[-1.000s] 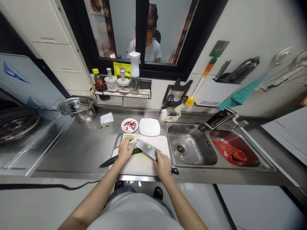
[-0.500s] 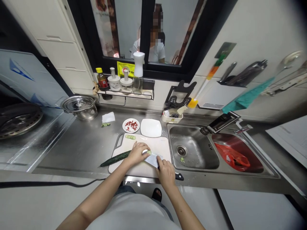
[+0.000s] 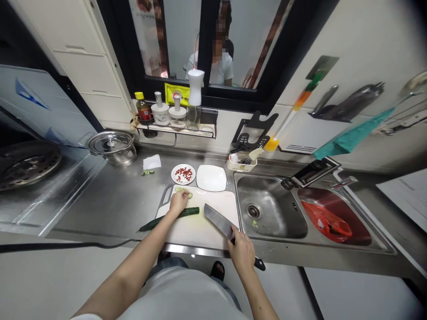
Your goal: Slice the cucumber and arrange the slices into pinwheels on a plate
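A white cutting board (image 3: 213, 235) lies on the steel counter. Across its left edge rests a dark green cucumber (image 3: 191, 211), its cut end facing right and part of it behind my left forearm. My left hand (image 3: 179, 201) is at the upper left of the board, fingertips pinched on a cucumber slice (image 3: 190, 195) beside a few other slices. In my right hand (image 3: 241, 249) is a cleaver (image 3: 216, 218), its blade over the right part of the board, apart from the cucumber.
Behind the board stand a plate of chopped red pieces (image 3: 183, 174) and a white square plate (image 3: 211, 178). The sink (image 3: 270, 209) is at right, a lidded pot (image 3: 115, 149) at back left. A person (image 3: 222, 69) shows in the window.
My left hand has moved from the cucumber's cut end up and left to the slices, carrying a slice. The cleaver has moved right, away from the cucumber, with its blade turned.
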Tool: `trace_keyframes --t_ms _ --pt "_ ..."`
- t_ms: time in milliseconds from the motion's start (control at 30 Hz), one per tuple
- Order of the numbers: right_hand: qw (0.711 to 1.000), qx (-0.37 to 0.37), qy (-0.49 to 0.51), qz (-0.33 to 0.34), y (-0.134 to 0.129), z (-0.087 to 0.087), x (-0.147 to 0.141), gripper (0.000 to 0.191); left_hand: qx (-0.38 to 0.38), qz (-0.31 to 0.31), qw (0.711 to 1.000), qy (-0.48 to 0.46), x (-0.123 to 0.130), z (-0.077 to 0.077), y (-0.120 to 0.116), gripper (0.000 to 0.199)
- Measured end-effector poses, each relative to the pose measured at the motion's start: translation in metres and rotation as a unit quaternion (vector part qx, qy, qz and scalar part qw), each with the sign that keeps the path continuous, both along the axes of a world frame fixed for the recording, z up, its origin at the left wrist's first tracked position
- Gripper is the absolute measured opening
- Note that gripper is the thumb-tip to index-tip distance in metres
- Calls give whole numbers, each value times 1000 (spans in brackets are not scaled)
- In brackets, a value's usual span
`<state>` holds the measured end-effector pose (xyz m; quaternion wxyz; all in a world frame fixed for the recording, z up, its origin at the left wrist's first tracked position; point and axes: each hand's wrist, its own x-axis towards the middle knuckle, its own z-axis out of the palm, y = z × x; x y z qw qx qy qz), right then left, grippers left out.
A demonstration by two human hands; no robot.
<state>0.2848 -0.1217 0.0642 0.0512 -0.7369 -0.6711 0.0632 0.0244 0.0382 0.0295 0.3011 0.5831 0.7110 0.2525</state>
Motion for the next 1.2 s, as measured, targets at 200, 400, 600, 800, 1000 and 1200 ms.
trace_keyframes --t_ms 200,400,600,800,1000,1200 --pt "999 -34 -9 -18 6 4 -9 42 -19 3 998 54 1 -12 22 19" --pt "999 -33 -8 -12 9 5 -13 43 -3 -24 992 125 0 -14 27 22" --pt "1000 -29 2 -13 9 2 -10 42 36 -102 980 168 -4 -13 20 19" --pt "999 -33 9 -17 10 1 -9 42 42 -130 973 186 -7 -14 17 23" --pt "999 -26 10 -20 9 0 -10 41 36 -133 972 191 -7 -15 19 25" --pt "999 -27 12 -26 9 -2 -9 42 33 -132 971 198 -5 -15 19 27"
